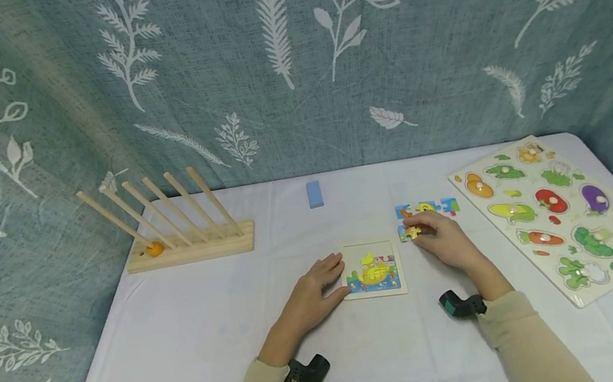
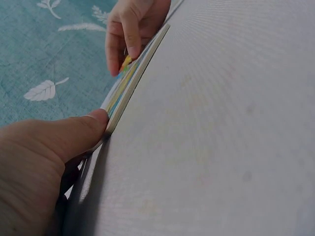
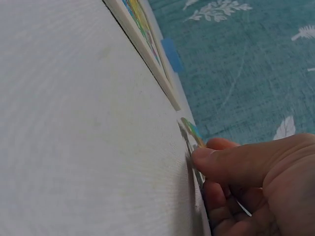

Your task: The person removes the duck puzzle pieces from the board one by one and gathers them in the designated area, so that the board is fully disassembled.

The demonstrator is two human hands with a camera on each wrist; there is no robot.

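A small square jigsaw board [image 1: 377, 294] lies on the table, its picture of a yellow duck on blue water partly filled in. My left hand [image 1: 314, 292] rests against the board's left side, thumb [image 2: 91, 125] touching the near corner and the other fingers touching farther up. To the right of the board, my right hand [image 1: 441, 238] pinches a yellow jigsaw piece [image 1: 412, 233] between thumb and fingers. In the right wrist view the pinched jigsaw piece [image 3: 192, 129] is mostly behind the thumb. Several loose pieces [image 1: 450, 205] lie just beyond this hand, partly covered by it.
A wooden rack [image 1: 191, 253] with upright pegs and one orange bead [image 1: 154, 248] stands at the left. A blue block [image 1: 314, 194] lies near the back edge. At the right is a large vegetable puzzle board [image 1: 570, 224]. A patterned curtain [image 1: 318, 110] hangs behind the table.
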